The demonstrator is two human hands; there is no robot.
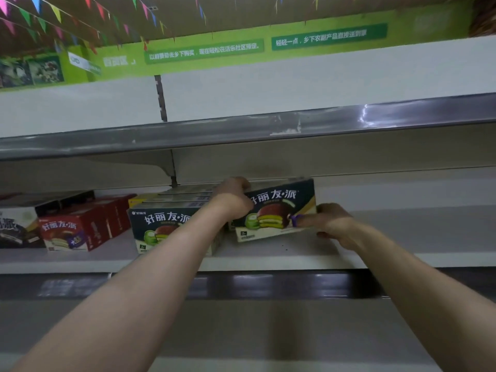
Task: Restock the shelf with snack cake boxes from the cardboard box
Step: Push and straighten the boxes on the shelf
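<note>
A dark green snack cake box with a chocolate pie picture sits tilted on the white shelf. My left hand grips its upper left corner and my right hand holds its right end, thumb on the front face. Just left of it stands a row of matching green boxes, several deep. The cardboard box is out of view.
Red snack cake boxes and a black-and-white box stand further left on the same shelf. A grey shelf edge runs overhead. To the right of my hands the shelf surface is bare white. A dark price rail fronts the shelf.
</note>
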